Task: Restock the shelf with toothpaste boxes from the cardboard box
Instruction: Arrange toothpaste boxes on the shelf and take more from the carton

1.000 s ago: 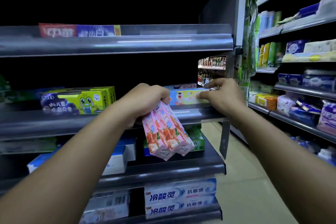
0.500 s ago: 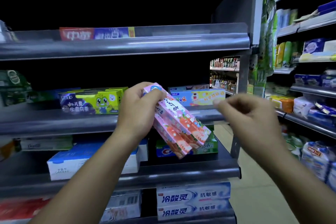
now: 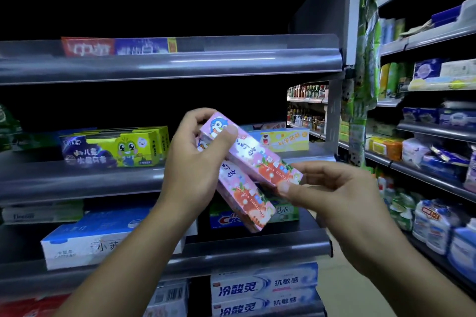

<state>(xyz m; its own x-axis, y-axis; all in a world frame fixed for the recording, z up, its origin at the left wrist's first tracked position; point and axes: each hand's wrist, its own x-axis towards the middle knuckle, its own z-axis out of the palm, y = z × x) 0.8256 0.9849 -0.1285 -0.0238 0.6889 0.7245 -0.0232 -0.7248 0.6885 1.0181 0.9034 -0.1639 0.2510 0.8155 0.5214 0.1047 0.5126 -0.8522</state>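
My left hand [image 3: 193, 162] grips a small stack of pink children's toothpaste boxes in front of the middle shelf [image 3: 103, 177]. The top pink box [image 3: 253, 153] slants down to the right, and my right hand [image 3: 327, 185] pinches its lower right end between thumb and fingers. A second pink box [image 3: 244, 201] lies under it, still in my left hand. On the middle shelf stand green and purple children's toothpaste boxes [image 3: 113, 148] at the left and a blue and yellow box [image 3: 280, 137] at the right. The cardboard box is out of view.
The top shelf [image 3: 180, 64] holds a red and blue box. Below are white and blue toothpaste cartons [image 3: 85, 244], a Crest box [image 3: 229, 219] and white and blue boxes [image 3: 265, 288] on the lowest shelf. An aisle with tissue packs and bottles [image 3: 438, 234] runs along the right.
My right hand left the blue and yellow box on the shelf and came back to pinch the end of the top pink box. My left hand lifted and tilted the pink boxes.
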